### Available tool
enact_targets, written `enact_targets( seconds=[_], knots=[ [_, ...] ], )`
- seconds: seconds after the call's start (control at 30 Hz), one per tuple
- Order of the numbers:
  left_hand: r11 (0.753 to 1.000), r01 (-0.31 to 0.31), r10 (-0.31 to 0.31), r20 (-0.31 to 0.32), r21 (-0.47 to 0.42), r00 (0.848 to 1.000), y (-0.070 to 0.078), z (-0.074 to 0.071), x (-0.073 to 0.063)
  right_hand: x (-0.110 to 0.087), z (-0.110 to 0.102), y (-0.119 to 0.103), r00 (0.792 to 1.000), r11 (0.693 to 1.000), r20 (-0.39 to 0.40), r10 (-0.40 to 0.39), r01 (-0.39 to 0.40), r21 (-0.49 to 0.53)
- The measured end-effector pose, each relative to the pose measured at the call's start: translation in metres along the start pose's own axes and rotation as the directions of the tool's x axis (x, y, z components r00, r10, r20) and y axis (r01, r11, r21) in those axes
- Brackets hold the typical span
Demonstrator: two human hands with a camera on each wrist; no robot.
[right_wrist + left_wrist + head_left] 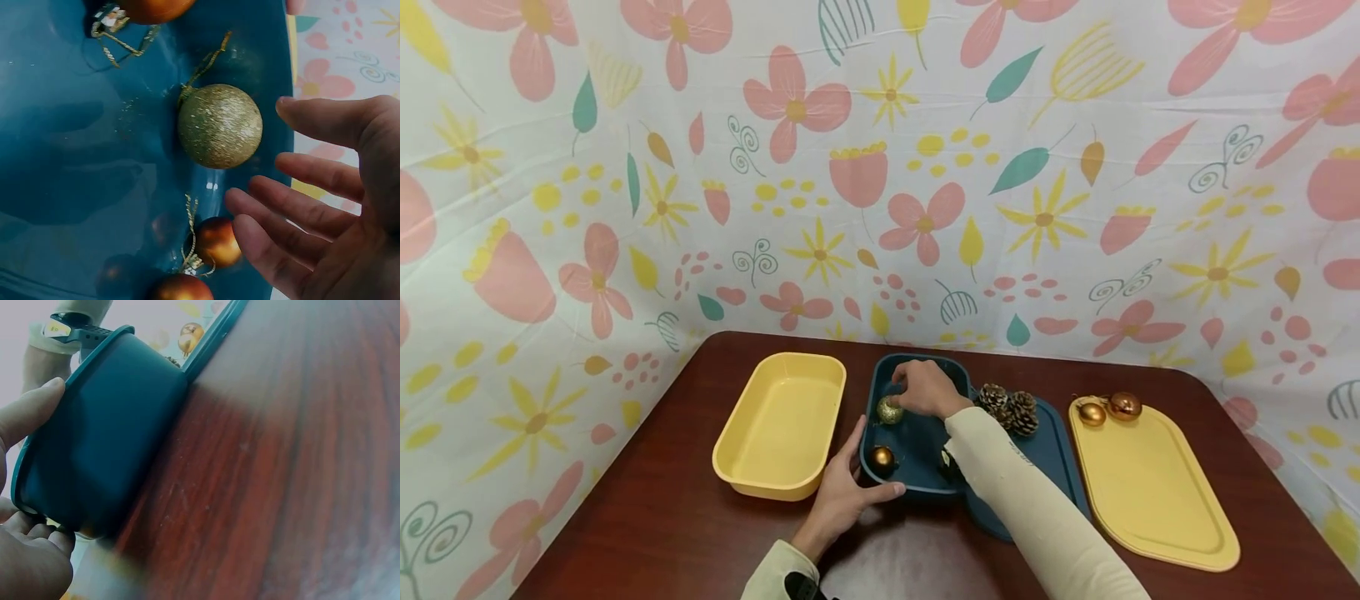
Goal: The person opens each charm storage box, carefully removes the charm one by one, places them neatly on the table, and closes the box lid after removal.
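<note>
My left hand (842,492) grips the near left corner of a dark blue plastic container (917,479). Its thumb lies over the rim, and the fingers curl round the outer wall, as the left wrist view also shows. Over the container's inside hangs my right hand (928,389), fingers spread beside a glittery gold Christmas bauble (220,128). A small gap separates fingertips and bauble in the right wrist view. A shiny copper bauble (882,460) lies near the container's front left corner. Small copper baubles (219,244) with gold strings show near my fingers. My right sleeve hides part of the container.
A yellow container (778,425) stands to the left. To the right, a blue lid (1052,454) bears pine cones (1022,413). Farther right lies a yellow lid (1157,492) with two copper baubles (1124,407) at its back edge. A floral cloth (880,275) hangs behind the table.
</note>
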State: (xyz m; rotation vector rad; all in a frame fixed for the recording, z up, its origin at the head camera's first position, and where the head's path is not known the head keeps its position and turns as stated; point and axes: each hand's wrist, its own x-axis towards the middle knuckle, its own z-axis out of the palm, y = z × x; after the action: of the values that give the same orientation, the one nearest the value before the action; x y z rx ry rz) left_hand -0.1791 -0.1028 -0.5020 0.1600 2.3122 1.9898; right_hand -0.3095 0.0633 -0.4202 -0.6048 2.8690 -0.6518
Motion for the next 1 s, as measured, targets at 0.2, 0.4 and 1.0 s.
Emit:
enact_targets(
  seconds=[0.2, 0.4, 1.0],
  knots=[
    [1.0, -0.005, 0.005, -0.003, 0.01, 1.0, 0.002, -0.001, 0.0, 0.002, 0.005, -0.001, 1.0, 1.0, 0.027, -0.008, 0.008, -0.002],
    [1.0, 0.001, -0.001, 0.007, 0.008, 1.0, 0.001, -0.001, 0.0, 0.0, 0.011, -0.002, 0.997, 1.0, 0.074, 0.017, -0.017, -0.001],
    [1.0, -0.005, 0.005, 0.012, -0.01, 1.0, 0.0, -0.001, -0.001, 0.003, 0.019, 0.001, 0.993, 1.0, 0.114, -0.004, 0.002, 0.017]
  ],
)
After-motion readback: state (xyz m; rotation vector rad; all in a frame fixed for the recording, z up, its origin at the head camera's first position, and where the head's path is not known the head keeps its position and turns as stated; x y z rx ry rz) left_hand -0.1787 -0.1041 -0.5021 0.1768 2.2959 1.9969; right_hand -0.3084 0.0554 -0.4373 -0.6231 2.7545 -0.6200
